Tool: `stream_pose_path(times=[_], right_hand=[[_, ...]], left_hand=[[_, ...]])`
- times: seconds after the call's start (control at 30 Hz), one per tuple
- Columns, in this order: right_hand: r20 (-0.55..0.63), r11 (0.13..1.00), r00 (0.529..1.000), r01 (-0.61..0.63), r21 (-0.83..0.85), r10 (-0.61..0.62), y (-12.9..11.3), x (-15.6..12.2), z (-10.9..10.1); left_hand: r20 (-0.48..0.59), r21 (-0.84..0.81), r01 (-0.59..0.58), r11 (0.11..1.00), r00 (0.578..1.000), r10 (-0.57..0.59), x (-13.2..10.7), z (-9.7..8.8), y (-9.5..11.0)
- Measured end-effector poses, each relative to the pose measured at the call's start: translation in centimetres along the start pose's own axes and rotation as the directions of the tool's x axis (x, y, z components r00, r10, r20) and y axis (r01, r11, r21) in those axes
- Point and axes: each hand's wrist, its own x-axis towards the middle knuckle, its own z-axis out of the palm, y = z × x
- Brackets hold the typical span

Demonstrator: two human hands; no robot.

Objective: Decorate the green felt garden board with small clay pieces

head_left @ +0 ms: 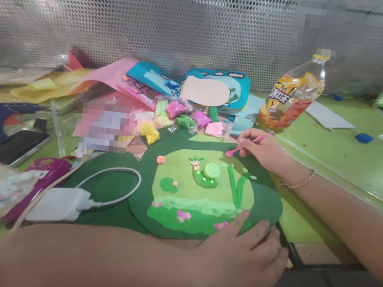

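Pink tool (249, 143) in right hand (263, 150) (above green board (268, 204))

The left hand (243, 257) covers the near rim of the green board (268, 204); whether its curled fingers (275, 258) clasp anything cannot be told. Left of the right hand's (263, 150) grip on the pink tool (249, 146), a pixelated patch (104, 126) hides what lies there. Beyond that grip, the bottle cap (326, 52) is blurred. The left forearm (93, 262) and right forearm (350, 219) run off the frame.

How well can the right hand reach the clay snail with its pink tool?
Probably yes. The right hand holds the pink tool at the edge of the green board; the clay snail lies close, with nothing tall between. The left hand rests clear of it.
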Motion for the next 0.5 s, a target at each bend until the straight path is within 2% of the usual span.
stream_pose_path(times=[0.3, 0.5], right_hand=[[0.041, 0.983, 0.999, -0.007, -0.184, 0.015, -0.98, -0.61, 0.16], [0.045, 0.988, 0.999, -0.022, -0.150, 0.029, -0.62, -0.46, -0.28]], left_hand=[[0.020, -0.003, -0.012, 1.000, 1.000, 0.012, -0.08, -0.19, -0.08], [0.046, -0.033, -0.024, 0.999, 0.999, 0.026, -0.05, -0.35, -0.24]])
